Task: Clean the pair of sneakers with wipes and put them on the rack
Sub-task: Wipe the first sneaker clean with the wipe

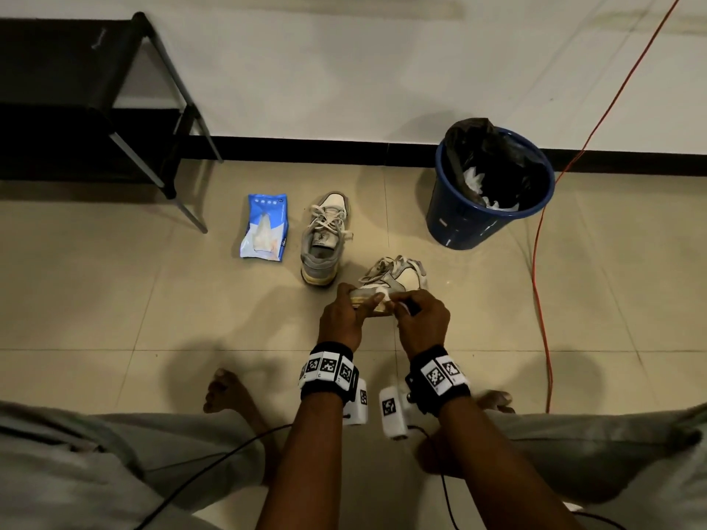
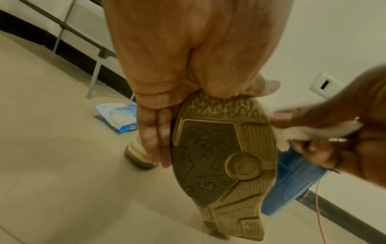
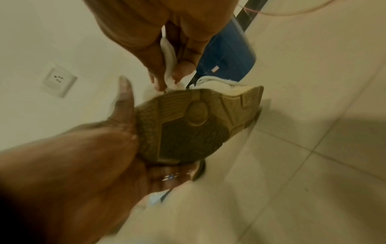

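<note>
- The setting is a beige tiled floor (image 1: 114,300) running to a white wall with a black skirting; the person sits low, knees either side of the work.
- Nearest, the left hand (image 1: 340,319) has its grip wrapped round one end of the held sneaker (image 1: 394,279), fingers along one edge and thumb on the other, the sole (image 2: 221,156) turned towards the wrist cameras.
- Right beside that grip, the right hand (image 1: 422,319) pinches a white wipe (image 2: 292,133) against the sneaker's side edge, so this shoe is mid-clean by my reading.
- Just beyond the grips, the second sneaker (image 1: 325,239) stands upright on the floor, untouched at this moment; whether it is already wiped I cannot tell.
- Beside it, to the left of the grips, lies the opened wipes pack (image 1: 264,227).
- Farther right, the blue bin (image 1: 489,185) holds crumpled white wipes, which suggests some wiping is done.
- Farthest left, the black rack (image 1: 76,93) carries no shoe where it shows, so both placements remain.
</note>
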